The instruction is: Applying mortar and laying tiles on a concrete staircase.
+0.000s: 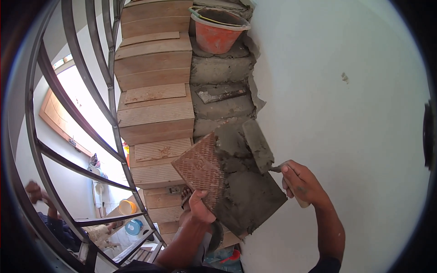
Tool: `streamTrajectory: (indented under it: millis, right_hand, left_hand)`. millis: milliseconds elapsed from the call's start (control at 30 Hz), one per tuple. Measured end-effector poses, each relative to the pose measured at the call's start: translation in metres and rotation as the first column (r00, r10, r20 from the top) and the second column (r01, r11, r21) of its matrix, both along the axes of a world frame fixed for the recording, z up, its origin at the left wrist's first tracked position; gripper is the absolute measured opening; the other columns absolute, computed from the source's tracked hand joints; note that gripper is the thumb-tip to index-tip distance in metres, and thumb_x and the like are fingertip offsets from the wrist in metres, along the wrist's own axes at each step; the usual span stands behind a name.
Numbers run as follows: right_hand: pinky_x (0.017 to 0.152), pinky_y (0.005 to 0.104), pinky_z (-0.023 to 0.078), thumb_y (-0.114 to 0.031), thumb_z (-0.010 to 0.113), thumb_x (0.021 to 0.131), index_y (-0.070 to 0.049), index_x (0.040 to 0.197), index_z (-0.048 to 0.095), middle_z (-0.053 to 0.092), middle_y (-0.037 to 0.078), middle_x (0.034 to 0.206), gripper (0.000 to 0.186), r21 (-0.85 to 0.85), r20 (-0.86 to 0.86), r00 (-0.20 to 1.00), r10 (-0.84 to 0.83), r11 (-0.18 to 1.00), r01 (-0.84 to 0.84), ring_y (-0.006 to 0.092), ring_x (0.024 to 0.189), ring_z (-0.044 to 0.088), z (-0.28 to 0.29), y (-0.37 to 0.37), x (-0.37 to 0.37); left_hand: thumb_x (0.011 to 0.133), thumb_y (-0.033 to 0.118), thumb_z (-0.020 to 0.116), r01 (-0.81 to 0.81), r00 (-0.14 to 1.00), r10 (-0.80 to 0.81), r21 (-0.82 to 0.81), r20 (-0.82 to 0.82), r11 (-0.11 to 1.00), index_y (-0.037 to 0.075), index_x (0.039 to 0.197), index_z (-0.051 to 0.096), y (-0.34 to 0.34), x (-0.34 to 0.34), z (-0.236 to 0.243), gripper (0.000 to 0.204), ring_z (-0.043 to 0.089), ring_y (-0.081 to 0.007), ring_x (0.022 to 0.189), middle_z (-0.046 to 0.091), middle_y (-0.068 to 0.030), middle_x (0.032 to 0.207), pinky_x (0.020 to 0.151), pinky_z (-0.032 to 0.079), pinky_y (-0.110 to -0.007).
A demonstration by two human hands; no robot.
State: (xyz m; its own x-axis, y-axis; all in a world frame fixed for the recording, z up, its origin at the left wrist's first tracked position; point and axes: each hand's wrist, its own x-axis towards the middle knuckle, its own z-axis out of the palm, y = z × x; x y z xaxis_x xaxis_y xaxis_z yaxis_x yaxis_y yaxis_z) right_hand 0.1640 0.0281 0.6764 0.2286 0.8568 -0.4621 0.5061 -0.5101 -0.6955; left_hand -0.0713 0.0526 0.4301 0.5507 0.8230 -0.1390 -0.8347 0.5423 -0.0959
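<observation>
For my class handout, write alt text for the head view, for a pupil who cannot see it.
The left hand holds a tile partly coated in grey mortar, while the right hand holds a trowel over the mortar. Beyond, a red bucket stands on stairs, with a metal railing to the left.

1. The bare left hand (pixel 201 208) is palm-up, thumb (pixel 197 194) on top, its other digits hidden beneath; the bare left forearm (pixel 182 243) slants rightward.
2. The bare right hand (pixel 302 183), grey-smudged, curls inward; the bare right forearm (pixel 331 232) rises from a dark sleeve (pixel 327 265).
</observation>
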Motion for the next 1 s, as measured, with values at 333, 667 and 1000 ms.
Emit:
streamTrajectory:
  millis: [333,667,1000]
  right_hand:
    - [0.053,0.0348,0.050,-0.053,0.040,0.113,-0.004,0.095,0.055,0.055,0.007,0.070,0.055,-0.336,0.128,0.959,0.251,0.921,-0.196,0.0175,0.053,0.057,0.038,0.035,-0.058]
    - [0.067,0.0567,0.053,-0.036,0.045,0.114,0.002,0.102,0.053,0.065,0.026,0.075,0.041,-0.322,0.499,0.678,0.540,0.842,-0.434,0.0488,0.072,0.067,-0.013,0.015,-0.070]
    - [0.056,0.0501,0.055,-0.036,0.056,0.109,-0.008,0.103,0.060,0.069,0.017,0.074,0.028,-0.343,0.774,0.338,0.536,0.802,-0.488,0.0390,0.063,0.069,0.023,-0.019,-0.051]
  left_hand:
    - [0.083,0.011,0.054,0.073,0.997,-0.074,-0.030,-0.026,0.997,-0.002,0.145,0.053,-0.008,-0.008,0.008,0.064,0.066,-0.0382,0.124,0.066,-0.0195,0.137,0.111,0.051,-0.054]
    - [0.088,0.012,0.055,0.151,0.979,-0.169,-0.153,-0.111,0.977,-0.001,0.133,0.061,-0.023,-0.001,-0.008,0.047,0.070,-0.0355,0.112,0.071,-0.0159,0.123,0.104,0.055,-0.052]
    - [0.085,0.012,0.053,0.222,0.972,-0.213,-0.079,0.099,0.972,-0.002,0.144,0.054,-0.020,0.001,-0.011,0.061,0.068,-0.0368,0.122,0.068,-0.0189,0.134,0.109,0.053,-0.053]
